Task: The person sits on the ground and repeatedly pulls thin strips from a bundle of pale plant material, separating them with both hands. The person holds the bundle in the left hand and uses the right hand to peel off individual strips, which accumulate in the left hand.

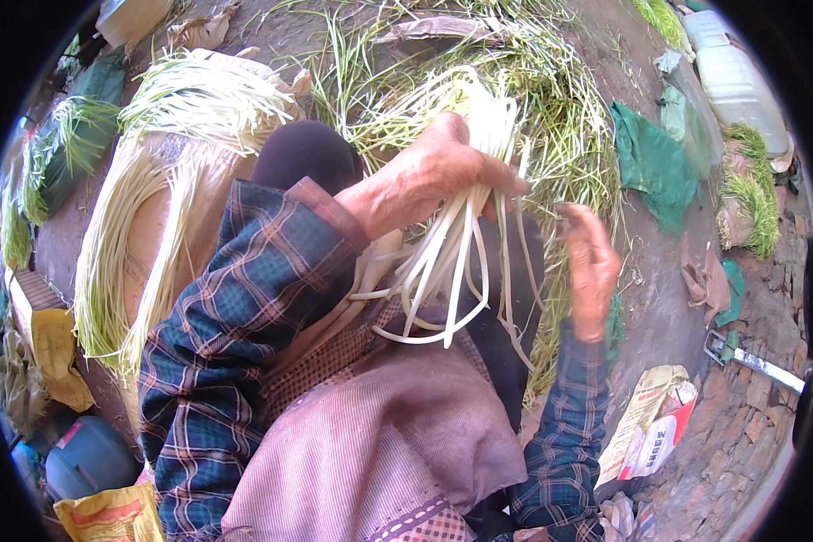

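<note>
My left hand (440, 169) is closed around a bundle of pale, long-stemmed vegetables (447, 251), which look like blanched chives. The white stems hang down over my lap, some bent into loops. To the right of the bundle, my right hand (588, 264) is raised with its fingers curled and blurred; whether it holds anything is unclear. Under and beyond the bundle lies a heap of loose green and yellow leaves (569, 129). Left of my knee, long pale stems (115, 251) are laid over brown sacking (152, 251), with whiter ones (203, 101) across its top.
Green cloth (654, 159) and a translucent plastic jug (738, 81) lie at the right, near a green-topped roll (748, 193). A metal-barred tool (765, 369) and a printed paper sack (650, 427) are lower right. A blue plastic container (88, 457) stands lower left.
</note>
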Demonstrator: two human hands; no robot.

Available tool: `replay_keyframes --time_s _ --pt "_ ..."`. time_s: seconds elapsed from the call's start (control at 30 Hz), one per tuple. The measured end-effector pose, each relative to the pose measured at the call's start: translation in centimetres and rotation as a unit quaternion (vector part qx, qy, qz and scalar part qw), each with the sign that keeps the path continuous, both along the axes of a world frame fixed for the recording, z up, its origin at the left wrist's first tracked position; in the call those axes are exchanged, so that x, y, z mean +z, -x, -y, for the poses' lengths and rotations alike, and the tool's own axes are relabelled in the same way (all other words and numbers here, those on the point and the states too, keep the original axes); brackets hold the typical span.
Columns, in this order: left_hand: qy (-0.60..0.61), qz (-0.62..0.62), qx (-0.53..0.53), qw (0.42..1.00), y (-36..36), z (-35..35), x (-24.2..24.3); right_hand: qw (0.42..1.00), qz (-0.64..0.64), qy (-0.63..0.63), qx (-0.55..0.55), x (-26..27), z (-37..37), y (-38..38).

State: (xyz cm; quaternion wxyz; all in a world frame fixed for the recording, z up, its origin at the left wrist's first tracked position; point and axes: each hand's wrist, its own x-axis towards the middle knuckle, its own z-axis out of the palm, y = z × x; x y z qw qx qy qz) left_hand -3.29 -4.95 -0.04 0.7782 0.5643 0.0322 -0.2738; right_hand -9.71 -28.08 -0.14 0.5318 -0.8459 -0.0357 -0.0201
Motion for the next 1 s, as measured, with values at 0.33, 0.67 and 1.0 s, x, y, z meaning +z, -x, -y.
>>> replay_keyframes --time_s 0.33,0.67,1.0 --pt "0.125 0.016 0.018 0.992 -0.2 -0.6 0.1 0.985 -0.034 -0.162 -0.057 2.2 -5.3 -1.0" --pt "0.070 0.036 0.027 0.997 -0.1 -0.4 -0.3 0.974 -0.042 -0.220 -0.035 0.9 -7.1 -0.9" --pt "0.010 0.064 0.003 0.998 0.1 0.1 -0.8 0.972 -0.064 -0.224 -0.041 0.4 -6.8 -2.8"
